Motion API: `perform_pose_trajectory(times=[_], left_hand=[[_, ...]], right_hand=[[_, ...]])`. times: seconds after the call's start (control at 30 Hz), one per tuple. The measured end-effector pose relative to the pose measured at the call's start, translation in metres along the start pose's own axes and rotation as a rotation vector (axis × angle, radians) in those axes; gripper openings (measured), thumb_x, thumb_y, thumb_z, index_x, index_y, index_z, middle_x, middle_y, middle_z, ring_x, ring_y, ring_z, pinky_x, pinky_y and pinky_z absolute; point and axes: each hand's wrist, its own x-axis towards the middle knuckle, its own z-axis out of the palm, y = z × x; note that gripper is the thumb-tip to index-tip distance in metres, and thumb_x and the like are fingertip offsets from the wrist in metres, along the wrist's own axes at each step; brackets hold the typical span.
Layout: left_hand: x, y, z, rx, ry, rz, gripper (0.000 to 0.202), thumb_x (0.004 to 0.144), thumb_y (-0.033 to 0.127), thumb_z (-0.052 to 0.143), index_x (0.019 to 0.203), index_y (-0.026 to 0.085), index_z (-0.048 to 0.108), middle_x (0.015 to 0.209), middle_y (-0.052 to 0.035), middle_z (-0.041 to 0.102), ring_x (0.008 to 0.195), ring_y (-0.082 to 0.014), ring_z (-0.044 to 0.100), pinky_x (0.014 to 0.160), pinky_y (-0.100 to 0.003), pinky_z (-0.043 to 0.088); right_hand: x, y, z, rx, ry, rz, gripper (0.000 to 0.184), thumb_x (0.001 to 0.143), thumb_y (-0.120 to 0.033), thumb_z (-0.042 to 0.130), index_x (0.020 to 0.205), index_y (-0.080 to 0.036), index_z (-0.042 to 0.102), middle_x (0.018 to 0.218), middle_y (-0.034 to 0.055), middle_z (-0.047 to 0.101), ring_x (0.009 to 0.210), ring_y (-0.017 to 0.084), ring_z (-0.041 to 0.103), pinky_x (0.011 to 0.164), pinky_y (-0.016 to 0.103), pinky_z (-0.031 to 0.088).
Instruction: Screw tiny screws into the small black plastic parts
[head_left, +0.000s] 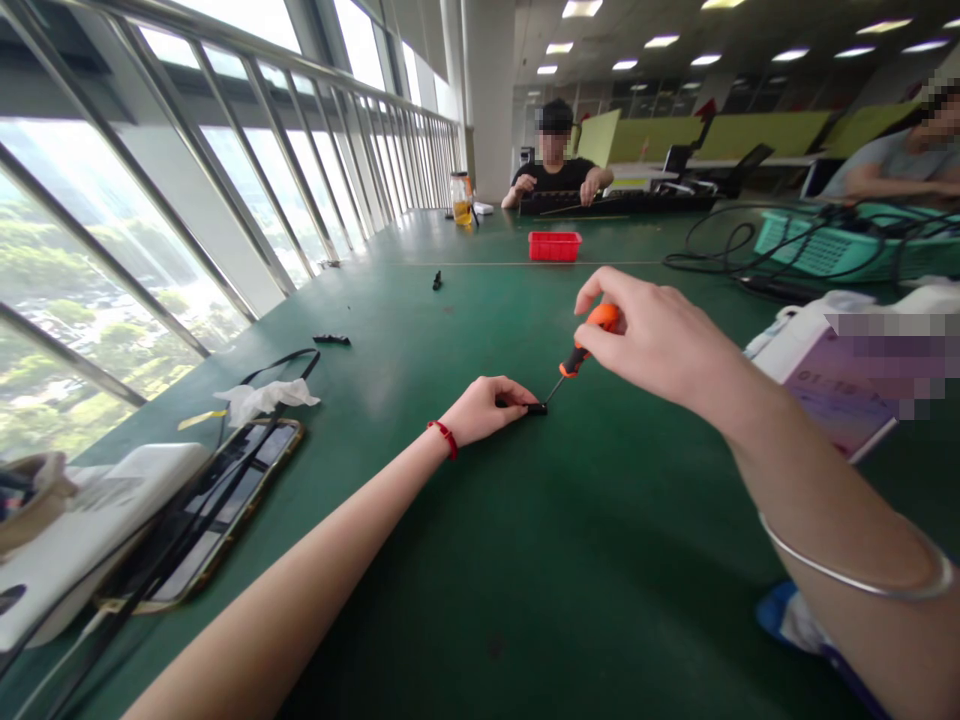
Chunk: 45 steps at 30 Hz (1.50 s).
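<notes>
My left hand, with a red band at the wrist, is closed on a small black part and holds it against the green tabletop. In my right hand is a screwdriver with an orange and black handle, tilted so that its shaft runs down to the left. Its tip meets the far end of the black part, or comes very close to it. My left fingers cover much of the part. Two similar black pieces lie farther off, one near the left edge and one farther back.
A phone, cables, a crumpled tissue and a white device lie at left. A red tray stands ahead, a teal basket with cables and a purple-white box at right. A co-worker sits across.
</notes>
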Motion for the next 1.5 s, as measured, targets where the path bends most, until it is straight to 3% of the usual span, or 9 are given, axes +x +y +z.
perform_pose_trajectory(times=[0.17, 0.3, 0.5, 0.67, 0.87, 1.07, 1.23, 1.37, 1.5], left_hand=[[0.0, 0.001, 0.0, 0.0, -0.004, 0.008, 0.02, 0.075, 0.016, 0.058, 0.091, 0.01, 0.069, 0.09, -0.0083, 0.072, 0.08, -0.0158, 0.066, 0.078, -0.027, 0.053], [0.0, 0.0, 0.001, 0.004, 0.011, 0.012, 0.019, 0.075, 0.016, 0.059, 0.089, 0.011, 0.069, 0.088, -0.0073, 0.072, 0.079, -0.0154, 0.065, 0.077, -0.027, 0.053], [0.0, 0.0, 0.004, 0.012, 0.048, 0.017, 0.018, 0.075, 0.016, 0.058, 0.087, 0.011, 0.069, 0.087, -0.0072, 0.072, 0.077, -0.0149, 0.065, 0.075, -0.026, 0.053], [-0.001, 0.0, 0.007, 0.035, 0.094, 0.0, 0.017, 0.074, 0.016, 0.058, 0.086, 0.011, 0.069, 0.086, -0.0075, 0.071, 0.075, -0.0145, 0.064, 0.073, -0.025, 0.053], [0.0, -0.002, 0.012, 0.113, 0.168, -0.013, 0.015, 0.071, 0.017, 0.06, 0.083, 0.012, 0.069, 0.082, -0.0061, 0.069, 0.072, -0.0135, 0.062, 0.069, -0.024, 0.052], [0.002, -0.006, 0.01, 0.22, 0.263, -0.008, 0.015, 0.07, 0.017, 0.06, 0.081, 0.014, 0.069, 0.081, -0.0043, 0.065, 0.069, -0.0123, 0.06, 0.067, -0.023, 0.051], [0.003, -0.009, 0.007, 0.194, 0.26, -0.002, 0.015, 0.07, 0.017, 0.061, 0.082, 0.013, 0.069, 0.08, -0.0039, 0.065, 0.069, -0.0118, 0.059, 0.066, -0.023, 0.05], [0.003, -0.01, 0.007, 0.191, 0.258, -0.001, 0.015, 0.071, 0.018, 0.062, 0.082, 0.014, 0.07, 0.079, -0.0035, 0.065, 0.067, -0.0114, 0.058, 0.065, -0.023, 0.05], [0.003, -0.009, 0.005, 0.157, 0.243, -0.007, 0.016, 0.072, 0.021, 0.062, 0.083, 0.013, 0.07, 0.08, -0.0045, 0.066, 0.068, -0.0117, 0.058, 0.065, -0.023, 0.049]], right_hand=[[-0.001, -0.001, -0.001, -0.019, -0.057, 0.003, 0.034, 0.083, -0.046, 0.038, 0.064, -0.024, 0.056, 0.054, 0.0007, 0.054, 0.05, 0.015, 0.045, 0.05, 0.027, 0.025], [0.0, 0.0, 0.001, -0.038, 0.016, -0.015, 0.015, 0.075, -0.037, 0.049, 0.081, -0.026, 0.058, 0.064, -0.0003, 0.059, 0.054, 0.016, 0.048, 0.051, 0.027, 0.027], [0.001, 0.002, 0.004, -0.008, 0.004, 0.01, 0.033, 0.084, -0.047, 0.038, 0.07, -0.025, 0.058, 0.058, 0.0012, 0.057, 0.055, 0.017, 0.049, 0.051, 0.027, 0.026], [0.003, 0.003, 0.008, 0.018, 0.052, 0.015, 0.018, 0.077, -0.035, 0.047, 0.087, -0.026, 0.059, 0.069, 0.0002, 0.061, 0.057, 0.017, 0.05, 0.052, 0.027, 0.027], [0.004, 0.003, 0.011, 0.035, 0.053, 0.028, 0.032, 0.081, -0.05, 0.041, 0.067, -0.024, 0.056, 0.057, 0.001, 0.055, 0.055, 0.017, 0.047, 0.051, 0.027, 0.026], [0.006, 0.004, 0.017, 0.089, 0.086, 0.012, 0.016, 0.076, -0.036, 0.049, 0.085, -0.025, 0.057, 0.067, 0.0003, 0.06, 0.058, 0.017, 0.05, 0.052, 0.026, 0.028], [0.007, 0.005, 0.022, 0.096, 0.12, 0.031, 0.028, 0.081, -0.047, 0.044, 0.069, -0.024, 0.056, 0.057, 0.0, 0.055, 0.055, 0.016, 0.048, 0.05, 0.026, 0.027], [0.008, 0.006, 0.025, 0.142, 0.168, 0.002, 0.014, 0.074, -0.035, 0.053, 0.08, -0.024, 0.057, 0.063, -0.0015, 0.058, 0.056, 0.015, 0.049, 0.051, 0.025, 0.028], [0.008, 0.006, 0.026, 0.162, 0.158, -0.012, 0.024, 0.078, -0.044, 0.049, 0.072, -0.022, 0.057, 0.057, -0.0012, 0.054, 0.052, 0.014, 0.047, 0.05, 0.025, 0.026]])
